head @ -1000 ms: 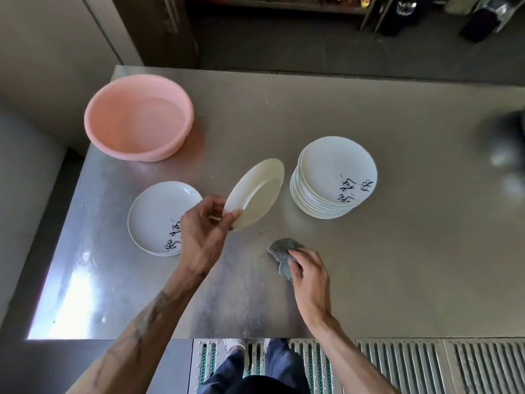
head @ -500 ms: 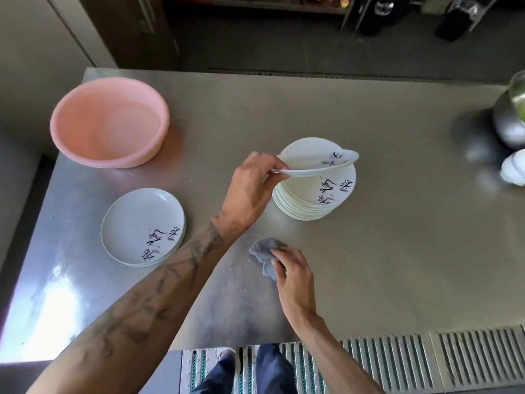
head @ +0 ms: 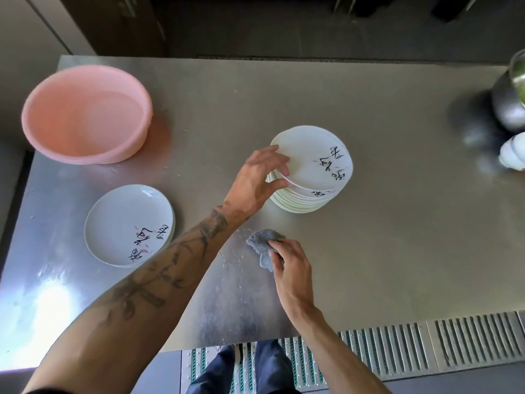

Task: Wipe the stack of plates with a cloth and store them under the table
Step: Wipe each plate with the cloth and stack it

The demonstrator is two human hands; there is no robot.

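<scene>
Currently, on the steel tabletop (head: 383,251):

- Stack (head: 306,199): white plates, right of centre, rims not quite flush.
- Top plate (head: 312,163): sits skewed on the stack, its left edge raised clear of the plate below.
- Left hand (head: 260,180): reaches in from the left. Its fingers (head: 279,162) lie over the top plate's left rim with the thumb beneath, pinching it.
- Right hand (head: 291,265): near the front edge, fingers (head: 275,247) curled round the cloth.
- Cloth (head: 260,243): grey, bunched, resting on the tabletop apart from the stack.
- Lone plate (head: 127,223): flat at the left, well apart from the stack. Whether one or two lie there cannot be told.
- Basin (head: 85,115): pink, far left corner.
- Specks (head: 235,251): pale, scattered just beside the cloth. Water or grit, unclear.
- Pot (head: 508,109): dark metal, right edge, blurred.

Hazards, as judged:
- The one-sided pinch on a glossy rim is the weak point. A damp plate could slip from the fingers and drop onto the stack, chipping it.
- If the plate is lifted while its far edge drags, it could push the skewed upper plates further off line.
- The plate hangs from one hand until the cloth meets it.
- If the specks are grit, the cloth may pick them up and scratch the glaze.
</scene>
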